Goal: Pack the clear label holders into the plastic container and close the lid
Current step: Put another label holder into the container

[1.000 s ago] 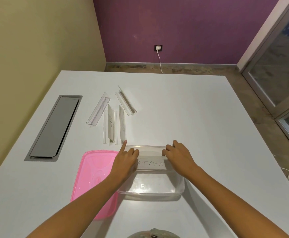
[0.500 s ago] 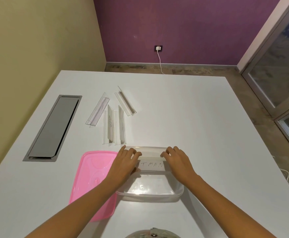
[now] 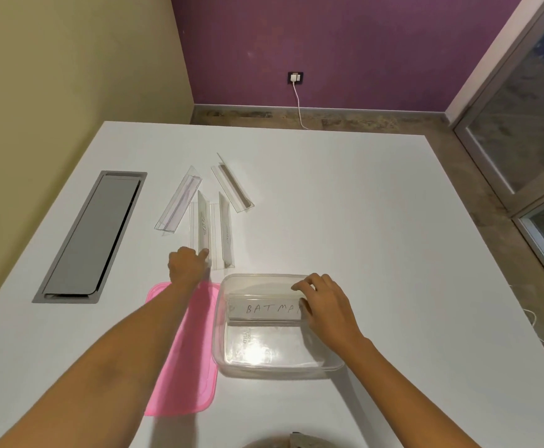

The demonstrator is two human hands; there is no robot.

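Now that your left hand (image 3: 185, 265) has quit the BATMAN holder (image 3: 264, 308) in the container (image 3: 280, 365), its curled fingers touch the next holder (image 3: 201, 227) just beyond them, grip unclear; your right hand (image 3: 325, 305) still pinches the first. Four remain unpacked.

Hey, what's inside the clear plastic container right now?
One clear label holder with BATMA legible stands across the container. The right hand holds its right end, hiding any further letters.
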